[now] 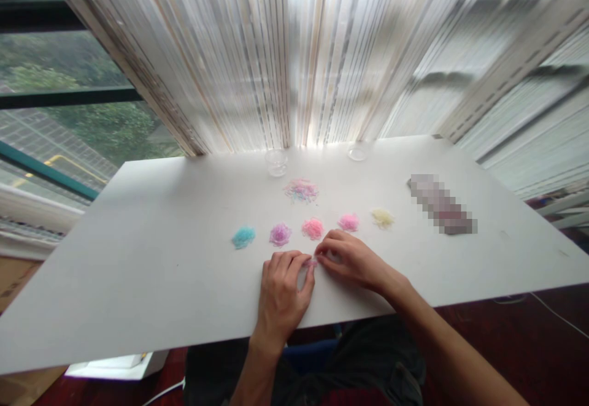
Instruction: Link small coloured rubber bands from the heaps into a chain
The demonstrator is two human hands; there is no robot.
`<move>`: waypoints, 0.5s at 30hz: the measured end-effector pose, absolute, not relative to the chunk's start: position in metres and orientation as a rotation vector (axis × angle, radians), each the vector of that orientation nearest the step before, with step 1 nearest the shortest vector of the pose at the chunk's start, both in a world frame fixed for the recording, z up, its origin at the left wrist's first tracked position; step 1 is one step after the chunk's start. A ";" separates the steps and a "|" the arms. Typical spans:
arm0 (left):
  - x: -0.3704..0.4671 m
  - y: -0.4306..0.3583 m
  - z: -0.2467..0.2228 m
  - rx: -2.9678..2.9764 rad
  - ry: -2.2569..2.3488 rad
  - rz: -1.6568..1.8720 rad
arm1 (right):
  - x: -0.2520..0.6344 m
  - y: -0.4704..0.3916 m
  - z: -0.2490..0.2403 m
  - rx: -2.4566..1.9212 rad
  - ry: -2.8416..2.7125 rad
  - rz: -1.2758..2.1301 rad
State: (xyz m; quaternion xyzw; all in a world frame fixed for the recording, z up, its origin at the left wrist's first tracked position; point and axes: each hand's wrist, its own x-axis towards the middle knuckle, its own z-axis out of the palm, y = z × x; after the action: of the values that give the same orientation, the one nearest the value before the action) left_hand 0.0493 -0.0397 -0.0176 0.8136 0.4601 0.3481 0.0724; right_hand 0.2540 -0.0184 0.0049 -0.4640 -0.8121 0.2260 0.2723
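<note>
My left hand (285, 283) rests on the white table (151, 259) near its front edge, thumb and fingers closing around a few small pink pieces (311, 263). From the right, my right hand (347, 259) reaches the same spot with fingertips pinched; whether a piece is between them is too small to tell. Beyond the hands lie separate piles: blue (243, 237), purple (280, 234), coral pink (313, 229), pink (348, 222) and pale yellow (383, 218). Farther back is a mixed-colour pile (301, 191).
A clear cup (277, 163) and a clear round lid (357, 154) stand near the table's back edge, by the striped curtain (239, 56). A pixelated flat object (442, 205) lies on the right. Windows are at the left.
</note>
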 end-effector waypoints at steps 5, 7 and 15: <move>0.049 -0.039 -0.018 2.436 1.387 1.028 | 0.251 -0.020 0.005 -1.268 -2.203 0.562; 0.049 -0.039 -0.018 2.432 1.390 1.015 | 0.250 -0.021 0.004 -1.270 -2.208 0.536; 0.050 -0.041 -0.016 2.440 1.386 1.028 | 0.255 -0.040 -0.006 -1.346 -1.912 0.578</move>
State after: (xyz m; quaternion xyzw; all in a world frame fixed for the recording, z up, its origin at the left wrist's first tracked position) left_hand 0.0503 -0.0414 -0.0161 0.8140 0.4624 0.3431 0.0763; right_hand 0.2554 -0.0397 -0.0062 -0.5218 -0.7410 0.2240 0.3583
